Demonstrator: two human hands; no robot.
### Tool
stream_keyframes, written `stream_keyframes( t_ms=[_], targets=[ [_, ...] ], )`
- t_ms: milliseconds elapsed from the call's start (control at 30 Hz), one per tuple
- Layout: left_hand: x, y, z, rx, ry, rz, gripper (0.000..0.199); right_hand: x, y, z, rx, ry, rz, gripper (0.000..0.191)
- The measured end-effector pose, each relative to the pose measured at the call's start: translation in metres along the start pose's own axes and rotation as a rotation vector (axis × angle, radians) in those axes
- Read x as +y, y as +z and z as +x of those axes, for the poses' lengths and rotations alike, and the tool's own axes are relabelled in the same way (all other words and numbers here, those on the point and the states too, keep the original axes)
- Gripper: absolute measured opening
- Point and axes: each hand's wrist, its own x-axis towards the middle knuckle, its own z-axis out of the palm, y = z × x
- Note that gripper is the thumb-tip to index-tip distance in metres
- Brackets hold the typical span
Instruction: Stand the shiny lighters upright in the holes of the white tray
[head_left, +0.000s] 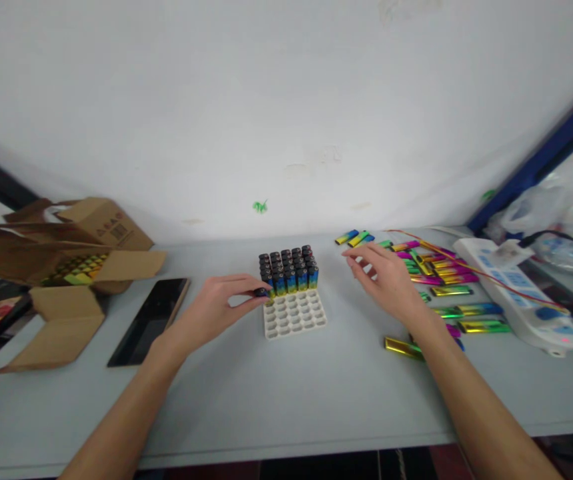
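Pinching blk-topped lighter (261,292) btwn L hand (226,300) fingertips, at tray's (295,315) L side.

Lighter sleeves (460,291): glossy, metallic-looking, smooth. Lighter tops (286,257): black, apparently plastic. Tray (295,323): white, matt plastic. Box (134,265): brown cardboard, matt. Phone (152,319): glossy, glass-like face. Power strip (511,283): smooth white plastic. Bags (536,210): thin, clear plastic, shiny. Bench (351,400): smooth, low sheen. Wall (276,120): matt, with rough patches.
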Motion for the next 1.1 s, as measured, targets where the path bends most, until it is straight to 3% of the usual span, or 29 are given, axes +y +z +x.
stream_keyframes(
  t_ms=[233,367,700,1100],
  targets=[
    [0.000,0.003,-0.001,0.027,-0.002,0.019,0.025,0.022,-0.025,0.002,0.245,0.139,-0.134,0.023],
    [0.000,0.003,0.000,0.052,0.006,0.052,0.025,0.031,-0.032,0.000,0.295,0.142,-0.205,0.022],
    [0.003,0.003,0.001,0.088,-0.006,0.026,0.028,0.031,-0.029,0.001,0.271,0.139,-0.216,0.024],
    [-0.008,0.013,0.000,-0.059,-0.102,-0.095,0.032,0.029,-0.026,0.001,0.192,0.130,-0.194,0.028]
  ],
)
